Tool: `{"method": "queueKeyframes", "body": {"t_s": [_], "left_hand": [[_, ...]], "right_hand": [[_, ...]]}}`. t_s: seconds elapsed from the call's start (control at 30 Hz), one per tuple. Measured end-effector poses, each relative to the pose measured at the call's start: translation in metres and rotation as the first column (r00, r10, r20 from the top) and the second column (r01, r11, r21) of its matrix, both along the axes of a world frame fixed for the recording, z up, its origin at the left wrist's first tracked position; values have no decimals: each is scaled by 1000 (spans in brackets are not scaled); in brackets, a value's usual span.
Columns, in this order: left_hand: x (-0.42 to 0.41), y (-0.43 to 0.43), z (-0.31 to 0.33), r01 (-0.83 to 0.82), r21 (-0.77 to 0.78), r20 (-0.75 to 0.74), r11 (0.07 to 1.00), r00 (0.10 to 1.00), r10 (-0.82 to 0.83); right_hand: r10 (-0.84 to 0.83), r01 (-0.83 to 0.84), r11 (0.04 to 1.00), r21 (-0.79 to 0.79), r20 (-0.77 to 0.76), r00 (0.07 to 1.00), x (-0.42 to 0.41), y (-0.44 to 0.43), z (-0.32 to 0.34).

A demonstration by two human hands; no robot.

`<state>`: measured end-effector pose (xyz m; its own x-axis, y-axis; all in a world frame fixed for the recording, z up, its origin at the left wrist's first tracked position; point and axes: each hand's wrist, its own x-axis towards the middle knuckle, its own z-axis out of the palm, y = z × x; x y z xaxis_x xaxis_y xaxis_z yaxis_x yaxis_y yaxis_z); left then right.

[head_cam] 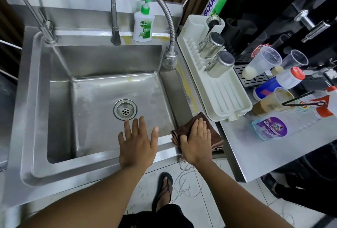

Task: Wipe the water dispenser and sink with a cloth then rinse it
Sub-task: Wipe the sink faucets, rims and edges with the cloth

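A steel sink (38,100) fills the left of the view, with a round drain (125,109) in its basin. A brown cloth (187,124) lies on the sink's front right corner. My right hand (196,142) presses flat on the cloth, fingers straight. My left hand (136,142) hovers over the front rim of the sink, fingers spread and straight, holding nothing. A flexible steel faucet (168,21) arches over the basin's right side, its spray head (170,60) hanging near the right wall. A thinner tap (46,31) stands at the back left corner.
A Dettol soap bottle (143,25) stands on the back ledge. To the right sits a white dish rack (228,100) with two glasses (218,63). A glass cleaner bottle (271,129), plastic cups (260,63) and a dark machine (300,27) crowd the right counter. A sandalled foot (164,189) is on the floor tiles.
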<state>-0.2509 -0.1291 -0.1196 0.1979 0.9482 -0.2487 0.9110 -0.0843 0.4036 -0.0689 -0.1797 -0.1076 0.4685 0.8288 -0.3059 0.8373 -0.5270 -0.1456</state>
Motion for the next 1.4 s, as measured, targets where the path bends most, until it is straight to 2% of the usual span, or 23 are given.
{"method": "queueKeyframes", "body": {"t_s": [0.17, 0.3, 0.4, 0.47, 0.53, 0.57, 0.63, 0.7, 0.8, 0.9, 1.0, 1.13, 1.23, 1.4], "left_hand": [[-1, 0, 0, -19, 22, 26, 1000, 999, 19], [-2, -1, 3, -52, 41, 115, 998, 992, 47], [-7, 0, 4, -116, 42, 308, 992, 946, 98], [-15, -1, 7, -178, -2, 479, 984, 864, 158], [-27, -3, 10, -215, -35, 573, 976, 796, 196], [-37, -4, 12, -222, -27, 574, 975, 795, 197], [-63, -6, 12, -227, 17, 527, 974, 830, 184], [-92, -4, 7, -252, 68, 472, 965, 860, 191], [-119, 1, -1, -346, 76, 451, 935, 848, 277], [-117, 4, 0, -398, 40, 474, 916, 815, 333], [-112, 7, 1, -383, 56, 458, 922, 830, 317], [-114, 9, -3, -370, 63, 434, 927, 846, 309], [-114, 10, -6, -362, 59, 420, 930, 854, 306], [-114, 10, -6, -371, 64, 416, 926, 854, 314]], "right_hand": [[77, -77, 992, 104, 5, 997, -18, -22, 1], [200, -189, 958, 214, -30, 979, -50, -39, -10], [381, -370, 895, 248, 3, 924, -62, -27, -12], [527, -517, 830, 211, 11, 850, -60, -4, -10], [617, -611, 779, 137, 1, 787, -49, 20, -1], [632, -628, 773, 87, -23, 775, -42, 29, 4], [589, -590, 807, -27, -46, 807, -26, 42, 12], [515, -512, 850, -125, -6, 857, -14, 50, 17], [496, -481, 858, -182, 44, 867, -26, 56, 16], [511, -504, 855, -121, 38, 859, -64, 51, 9], [553, -554, 832, 15, 48, 832, -104, 41, 6], [662, -662, 731, 165, 62, 747, -119, 9, -5], [729, -719, 669, 189, 24, 684, -96, -18, -9], [551, -547, 812, 203, 44, 833, -18, -30, -8]]}}
